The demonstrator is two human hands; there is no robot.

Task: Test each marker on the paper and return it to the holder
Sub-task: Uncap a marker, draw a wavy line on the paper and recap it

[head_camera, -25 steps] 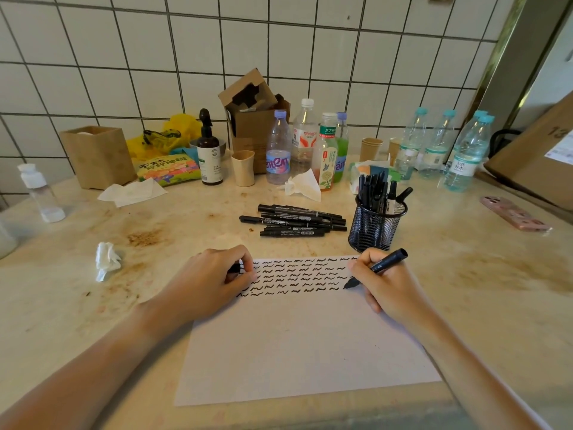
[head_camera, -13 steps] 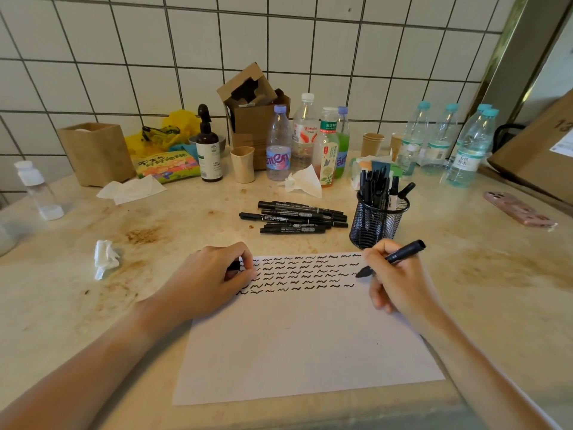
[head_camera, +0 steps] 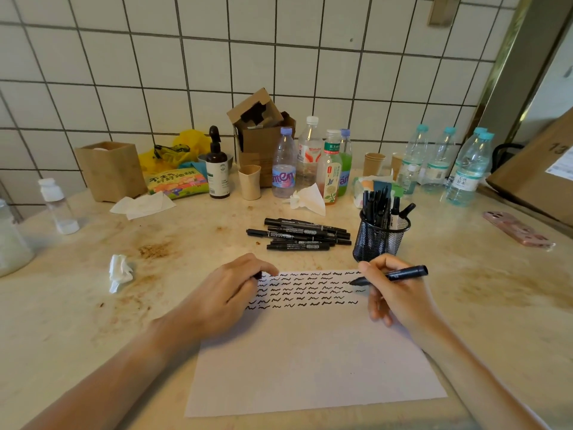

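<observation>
**Marker tip at the squiggle rows**

Stained stone counter (head_camera: pixel 93 305) under white wall tiles carries the paper (head_camera: pixel 310 352). On the paper's top left corner rests the left hand (head_camera: pixel 223 299), fingers curled around a small black cap (head_camera: pixel 258 275). The right hand (head_camera: pixel 400 297) pinches a black marker (head_camera: pixel 393 274), tip at the paper's squiggles — just behind stands the mesh holder (head_camera: pixel 379 240). Loose markers (head_camera: pixel 302 235) lie beyond the paper's top edge.

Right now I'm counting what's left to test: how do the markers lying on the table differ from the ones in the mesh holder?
The markers on the table lie flat in a loose pile, pointing left to right; the markers in the mesh holder stand upright, bunched together. The pile sits left of the mesh holder, apart from it. The table ones show printed labels along their barrels; the holder ones show mainly their ends. Both sets are black.
</observation>
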